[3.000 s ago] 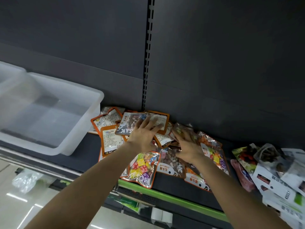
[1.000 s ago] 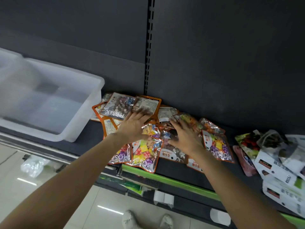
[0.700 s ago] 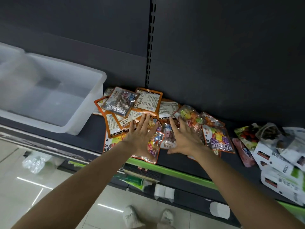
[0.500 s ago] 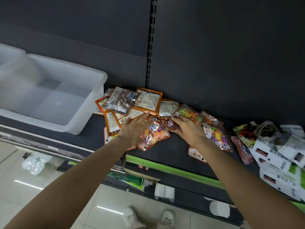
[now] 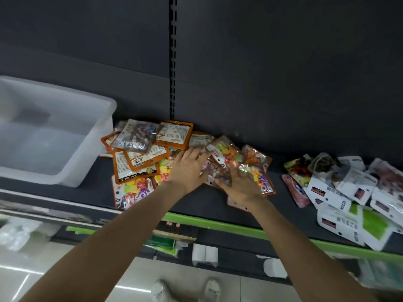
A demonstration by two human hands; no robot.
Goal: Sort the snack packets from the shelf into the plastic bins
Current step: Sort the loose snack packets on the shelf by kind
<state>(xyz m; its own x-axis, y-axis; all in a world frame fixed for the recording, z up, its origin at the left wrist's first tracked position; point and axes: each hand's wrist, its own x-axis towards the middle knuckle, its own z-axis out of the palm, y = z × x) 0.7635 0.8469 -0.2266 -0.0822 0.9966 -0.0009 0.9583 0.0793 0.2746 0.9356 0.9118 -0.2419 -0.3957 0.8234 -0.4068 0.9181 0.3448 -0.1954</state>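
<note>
Shelf (image 5: pixel 91 192), near to far. Your left hand (image 5: pixel 187 171) is lying flat, fingers (image 5: pixel 196 154) straight, on the orange-edged snack packets (image 5: pixel 139 168). Your right hand (image 5: pixel 242 186) is pressing beside it on a clear candy packet (image 5: pixel 226 153), fingers spread wide. White packets (image 5: pixel 340 203) are lying well right. The plastic bin (image 5: pixel 65 136) is sitting far left.

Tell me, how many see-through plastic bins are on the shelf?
1: the clear plastic bin sits at the shelf's left end, beside the snack packets. Others may lie outside the view.
</note>
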